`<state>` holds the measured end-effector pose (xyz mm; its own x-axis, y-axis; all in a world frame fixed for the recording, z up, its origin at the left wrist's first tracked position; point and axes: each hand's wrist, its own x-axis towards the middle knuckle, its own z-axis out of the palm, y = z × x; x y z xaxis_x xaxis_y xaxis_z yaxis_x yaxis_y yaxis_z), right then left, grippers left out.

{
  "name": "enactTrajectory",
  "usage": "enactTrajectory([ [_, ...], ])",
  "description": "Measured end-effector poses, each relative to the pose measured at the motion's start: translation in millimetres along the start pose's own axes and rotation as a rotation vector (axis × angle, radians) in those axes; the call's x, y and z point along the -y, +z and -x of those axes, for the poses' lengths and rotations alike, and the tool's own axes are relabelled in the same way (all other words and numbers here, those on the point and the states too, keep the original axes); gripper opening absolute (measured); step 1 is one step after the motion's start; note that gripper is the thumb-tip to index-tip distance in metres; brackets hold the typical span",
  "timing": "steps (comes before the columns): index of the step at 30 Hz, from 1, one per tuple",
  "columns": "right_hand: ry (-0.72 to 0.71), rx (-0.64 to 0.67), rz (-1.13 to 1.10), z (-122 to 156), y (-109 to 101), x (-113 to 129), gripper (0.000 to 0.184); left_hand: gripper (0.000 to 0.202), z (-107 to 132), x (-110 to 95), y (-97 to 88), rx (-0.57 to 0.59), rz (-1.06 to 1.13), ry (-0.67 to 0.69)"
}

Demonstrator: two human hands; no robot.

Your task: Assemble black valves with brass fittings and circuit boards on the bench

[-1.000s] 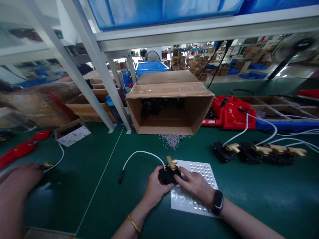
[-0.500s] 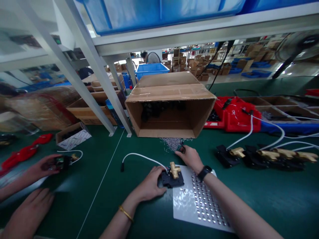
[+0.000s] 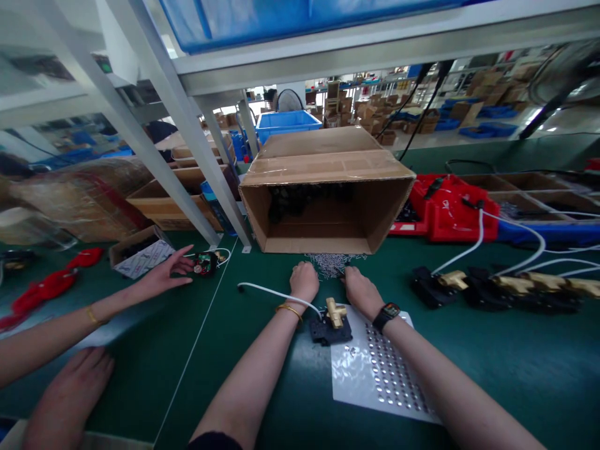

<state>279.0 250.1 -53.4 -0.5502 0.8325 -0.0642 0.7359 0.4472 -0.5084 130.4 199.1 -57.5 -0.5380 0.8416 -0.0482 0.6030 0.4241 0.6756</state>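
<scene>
My left hand [image 3: 304, 280] and my right hand [image 3: 360, 289] both reach forward to a pile of small silver pins [image 3: 334, 262] on the green mat, just in front of a cardboard box. The fingertips are at the pile; whether they hold pins is hidden. Behind my wrists lies a black part with a brass fitting [image 3: 334, 319] and a white cable [image 3: 267, 290], untouched, at the corner of a perforated white plate [image 3: 379, 375].
An open cardboard box [image 3: 323, 194] lies on its side with black parts inside. A row of black-and-brass assemblies [image 3: 501, 289] with white cables sits at right. A co-worker's hands [image 3: 162, 275] at left slide a small part [image 3: 205, 263] across. Red trays [image 3: 445, 212] stand behind.
My left hand let go of the black part and moved forward to the pin pile beside my right hand. The co-worker's hand pushed a small part toward the middle.
</scene>
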Motion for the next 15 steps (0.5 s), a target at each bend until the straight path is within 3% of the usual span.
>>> enactTrajectory([
  [6, -0.075, 0.033, -0.367, 27.6, -16.1, -10.0, 0.016, 0.010, 10.1, 16.3, -4.0, 0.016, 0.239, 0.064],
  [11, -0.010, 0.110, -0.597, 50.4, -12.1, -17.6, 0.018, 0.019, 56.9, 39.5, -15.0, 0.088, 0.512, 0.017],
  [15, -0.011, 0.132, -0.636, 51.1, -6.7, -15.2, 0.017, 0.023, 87.9, 49.9, -16.3, 0.132, 0.635, -0.007],
])
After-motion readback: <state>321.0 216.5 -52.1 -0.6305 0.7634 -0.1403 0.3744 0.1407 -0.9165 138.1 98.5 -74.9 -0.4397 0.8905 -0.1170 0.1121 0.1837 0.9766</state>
